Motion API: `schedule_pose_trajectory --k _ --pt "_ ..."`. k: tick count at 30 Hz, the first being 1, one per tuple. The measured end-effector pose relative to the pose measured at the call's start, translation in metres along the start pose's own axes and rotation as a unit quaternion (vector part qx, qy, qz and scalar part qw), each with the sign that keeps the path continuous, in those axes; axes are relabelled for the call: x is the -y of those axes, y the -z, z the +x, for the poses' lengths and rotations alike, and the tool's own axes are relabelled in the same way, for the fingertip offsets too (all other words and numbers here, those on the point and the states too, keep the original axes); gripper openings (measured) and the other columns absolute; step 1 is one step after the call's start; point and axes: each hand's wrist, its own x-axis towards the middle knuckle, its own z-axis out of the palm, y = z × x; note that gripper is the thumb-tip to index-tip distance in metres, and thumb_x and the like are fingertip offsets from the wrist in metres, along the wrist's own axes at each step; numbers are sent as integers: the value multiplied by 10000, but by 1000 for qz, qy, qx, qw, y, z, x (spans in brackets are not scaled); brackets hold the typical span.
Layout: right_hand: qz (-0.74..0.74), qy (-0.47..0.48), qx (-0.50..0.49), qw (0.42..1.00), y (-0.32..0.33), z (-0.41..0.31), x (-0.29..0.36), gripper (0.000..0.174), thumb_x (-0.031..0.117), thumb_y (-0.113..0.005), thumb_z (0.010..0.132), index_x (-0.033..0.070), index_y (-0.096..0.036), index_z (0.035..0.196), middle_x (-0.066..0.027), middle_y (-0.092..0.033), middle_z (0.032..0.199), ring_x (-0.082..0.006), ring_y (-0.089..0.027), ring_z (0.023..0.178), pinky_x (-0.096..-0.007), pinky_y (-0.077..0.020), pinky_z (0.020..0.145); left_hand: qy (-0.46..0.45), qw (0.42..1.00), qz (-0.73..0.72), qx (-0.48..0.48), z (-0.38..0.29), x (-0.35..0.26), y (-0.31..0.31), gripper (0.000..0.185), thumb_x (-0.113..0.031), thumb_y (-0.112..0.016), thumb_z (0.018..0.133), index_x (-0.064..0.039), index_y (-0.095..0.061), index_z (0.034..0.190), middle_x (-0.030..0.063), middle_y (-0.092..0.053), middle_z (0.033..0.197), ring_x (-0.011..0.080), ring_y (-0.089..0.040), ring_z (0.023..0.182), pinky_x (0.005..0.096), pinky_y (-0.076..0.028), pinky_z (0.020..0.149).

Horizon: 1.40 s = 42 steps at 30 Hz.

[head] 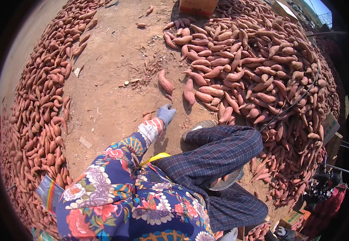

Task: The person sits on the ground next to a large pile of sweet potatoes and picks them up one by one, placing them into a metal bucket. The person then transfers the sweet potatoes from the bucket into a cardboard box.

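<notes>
My left hand (166, 115), in a grey-blue glove, reaches over the dirt with its fingers loosely bent and a gap beside the thumb; nothing shows in its grip. Just beyond the fingertips lie a small root piece (169, 98) and a large curved sweet potato (165, 82). Another plump sweet potato (189, 92) rests to their right. A partly hidden sweet potato (146, 117) lies beside the wrist. Between my legs, a round container (219, 189) holds sweet potatoes, mostly covered by checked trousers. My right hand is out of view; a whitish thing at the bottom edge is unclear.
A large sweet potato heap (237, 60) fills the right, crossed by a dark hose or cable (298, 106). A long heap (46, 105) lines the left. A cardboard box (197, 7) stands at the top. Co-workers, including a gloved hand (281, 231), are at lower right.
</notes>
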Motion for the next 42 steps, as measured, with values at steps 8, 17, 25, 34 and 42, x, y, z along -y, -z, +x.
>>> schedule_pose_trajectory --k 8,17,25,34,42 --pt "-43 55 7 998 -9 65 57 212 190 -619 897 -9 -673 947 -192 -668 977 -335 -606 960 -436 -469 885 72 995 -33 -58 105 11 -81 677 -270 -716 768 32 -492 1331 176 -674 936 237 -643 692 346 -501 573" --pt "-107 72 2 992 -10 108 83 222 190 -590 930 -4 -693 901 -210 -666 981 -368 -594 1003 -459 -455 932 139 989 -56 -2 125 -37 -113 434 -311 -741 777 -1 -604 1048 157 -672 922 287 -669 834 367 -546 744" --pt "-282 96 68 952 -22 126 100 331 170 -575 947 -34 -596 1206 -248 -618 1137 -389 -580 1048 -470 -482 917 229 619 -636 400 107 -8 -70 270 -224 -539 948 31 -607 1009 131 -682 894 258 -670 825 373 -552 804" --pt "108 97 144 979 -65 134 12 311 -20 -494 966 -96 -540 1264 -207 -632 1189 -233 -618 1091 -308 -487 941 190 615 -628 437 66 10 -51 257 -217 -557 928 8 -644 1014 160 -688 991 287 -671 905 433 -529 865" --pt "113 19 130 985 -85 164 -13 305 8 -456 984 -98 -514 1264 -212 -623 1161 -253 -633 1047 -344 -506 942 -102 969 215 63 85 -24 -58 293 -260 -637 801 -49 -676 1001 139 -692 868 330 -668 842 416 -512 788"
